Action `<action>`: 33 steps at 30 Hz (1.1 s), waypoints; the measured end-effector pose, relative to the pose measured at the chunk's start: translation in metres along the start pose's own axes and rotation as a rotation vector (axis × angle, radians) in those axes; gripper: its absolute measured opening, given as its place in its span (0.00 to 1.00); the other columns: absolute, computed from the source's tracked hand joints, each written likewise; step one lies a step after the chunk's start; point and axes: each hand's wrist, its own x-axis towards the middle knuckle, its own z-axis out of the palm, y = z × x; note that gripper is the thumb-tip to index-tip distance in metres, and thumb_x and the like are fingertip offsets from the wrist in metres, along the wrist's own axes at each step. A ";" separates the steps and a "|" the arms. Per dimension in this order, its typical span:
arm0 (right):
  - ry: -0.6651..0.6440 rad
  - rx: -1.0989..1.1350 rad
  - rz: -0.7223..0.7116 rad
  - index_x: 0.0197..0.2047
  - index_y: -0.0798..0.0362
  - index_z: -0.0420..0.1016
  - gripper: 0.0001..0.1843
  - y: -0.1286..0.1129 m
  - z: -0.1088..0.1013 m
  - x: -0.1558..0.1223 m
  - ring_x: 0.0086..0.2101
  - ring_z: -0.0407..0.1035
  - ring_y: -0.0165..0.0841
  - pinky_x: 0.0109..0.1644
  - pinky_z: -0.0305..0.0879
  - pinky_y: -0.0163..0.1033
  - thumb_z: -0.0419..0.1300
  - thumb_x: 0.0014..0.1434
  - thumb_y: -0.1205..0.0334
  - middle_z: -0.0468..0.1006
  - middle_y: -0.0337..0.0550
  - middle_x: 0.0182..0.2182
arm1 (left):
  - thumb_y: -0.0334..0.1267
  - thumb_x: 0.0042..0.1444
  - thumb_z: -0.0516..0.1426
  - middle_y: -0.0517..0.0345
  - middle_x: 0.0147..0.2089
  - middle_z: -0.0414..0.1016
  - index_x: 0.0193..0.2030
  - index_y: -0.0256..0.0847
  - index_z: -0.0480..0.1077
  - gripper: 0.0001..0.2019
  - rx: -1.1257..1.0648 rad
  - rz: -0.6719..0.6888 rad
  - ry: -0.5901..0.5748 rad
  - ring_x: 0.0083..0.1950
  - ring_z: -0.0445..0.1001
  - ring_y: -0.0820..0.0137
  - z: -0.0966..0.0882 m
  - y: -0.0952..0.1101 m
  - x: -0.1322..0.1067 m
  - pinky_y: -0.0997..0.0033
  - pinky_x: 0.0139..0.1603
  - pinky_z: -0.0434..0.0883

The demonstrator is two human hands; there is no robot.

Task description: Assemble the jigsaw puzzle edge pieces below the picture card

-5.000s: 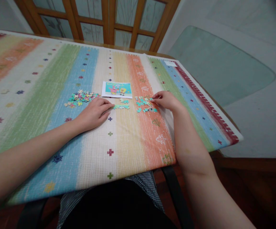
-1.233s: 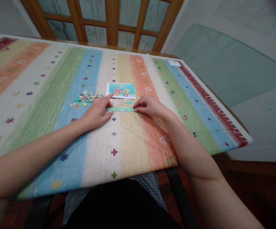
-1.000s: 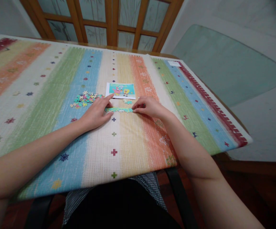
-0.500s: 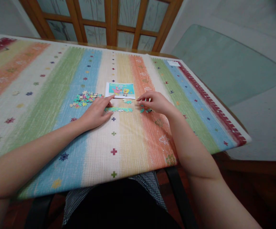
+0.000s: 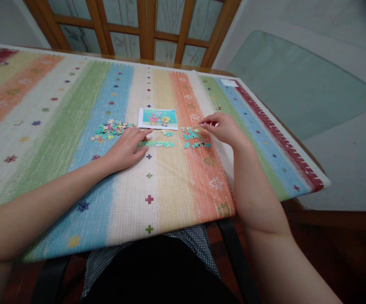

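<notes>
My left hand (image 5: 124,147) lies flat on the striped cloth (image 5: 75,126), fingers stretched, its fingertips at the left end of a joined green strip of puzzle pieces (image 5: 157,144). My right hand (image 5: 224,128) hovers just right of a small cluster of teal pieces (image 5: 193,137). Its thumb and fingers are drawn together in a loose pinch; what they hold, if anything, does not show. A small cartoon reference picture (image 5: 157,118) lies beyond the strip. A little joined bit (image 5: 168,134) sits between picture and strip.
A heap of loose colourful pieces (image 5: 110,128) lies left of the picture. A white label (image 5: 229,83) sits at the cloth's far right corner. The table's near edge runs above my lap. A glass panel (image 5: 297,84) is at right, a wooden window frame (image 5: 145,25) behind.
My right hand left the right end of the strip, passed over the teal cluster and now sits to its right. The strip looks longer than five seconds ago. My left hand stayed put.
</notes>
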 end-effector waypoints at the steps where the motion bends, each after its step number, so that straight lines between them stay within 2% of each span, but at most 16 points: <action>1: -0.006 -0.005 0.011 0.44 0.52 0.86 0.13 0.001 -0.001 0.000 0.34 0.69 0.37 0.42 0.64 0.45 0.63 0.62 0.56 0.81 0.50 0.38 | 0.39 0.67 0.53 0.45 0.56 0.76 0.71 0.38 0.61 0.26 -0.002 -0.004 -0.004 0.59 0.69 0.54 0.000 0.000 0.000 0.50 0.65 0.63; 6: -0.022 -0.022 0.033 0.44 0.52 0.87 0.14 0.009 -0.005 -0.001 0.35 0.70 0.38 0.42 0.64 0.44 0.62 0.62 0.56 0.82 0.49 0.37 | 0.40 0.67 0.54 0.47 0.55 0.76 0.71 0.41 0.62 0.27 -0.025 -0.032 -0.015 0.58 0.69 0.54 -0.001 0.001 0.001 0.49 0.65 0.63; 14: -0.067 -0.080 0.056 0.45 0.52 0.86 0.14 0.026 -0.007 -0.004 0.34 0.71 0.38 0.42 0.65 0.44 0.61 0.59 0.59 0.83 0.48 0.36 | 0.41 0.67 0.55 0.47 0.55 0.77 0.71 0.41 0.62 0.27 -0.033 -0.046 -0.011 0.57 0.70 0.55 0.000 0.001 0.003 0.48 0.65 0.63; 20: -0.082 -0.074 0.064 0.46 0.53 0.86 0.15 0.021 -0.006 -0.004 0.35 0.72 0.38 0.41 0.64 0.43 0.61 0.60 0.60 0.83 0.48 0.36 | 0.41 0.67 0.55 0.46 0.56 0.76 0.71 0.40 0.62 0.26 -0.011 -0.030 -0.009 0.59 0.69 0.54 0.000 0.001 0.002 0.49 0.65 0.63; 25: -0.092 -0.075 0.060 0.46 0.52 0.86 0.15 0.017 -0.007 -0.004 0.35 0.72 0.38 0.40 0.64 0.43 0.63 0.60 0.56 0.82 0.48 0.35 | 0.41 0.67 0.55 0.46 0.56 0.74 0.71 0.42 0.61 0.26 0.001 -0.029 -0.002 0.60 0.68 0.54 0.000 0.001 0.002 0.50 0.65 0.64; 29: -0.096 -0.075 0.063 0.46 0.52 0.86 0.15 0.018 -0.006 -0.004 0.35 0.72 0.38 0.40 0.64 0.43 0.63 0.60 0.55 0.82 0.48 0.35 | 0.41 0.68 0.55 0.44 0.57 0.72 0.71 0.40 0.62 0.27 -0.006 -0.018 0.011 0.60 0.68 0.53 0.000 0.001 0.001 0.49 0.65 0.64; 33: -0.105 -0.067 0.072 0.47 0.52 0.85 0.15 0.021 -0.007 -0.003 0.35 0.72 0.37 0.42 0.65 0.43 0.63 0.60 0.56 0.82 0.48 0.35 | 0.41 0.67 0.55 0.45 0.57 0.71 0.72 0.42 0.62 0.27 -0.035 -0.019 0.017 0.60 0.67 0.53 0.001 0.000 0.001 0.48 0.66 0.63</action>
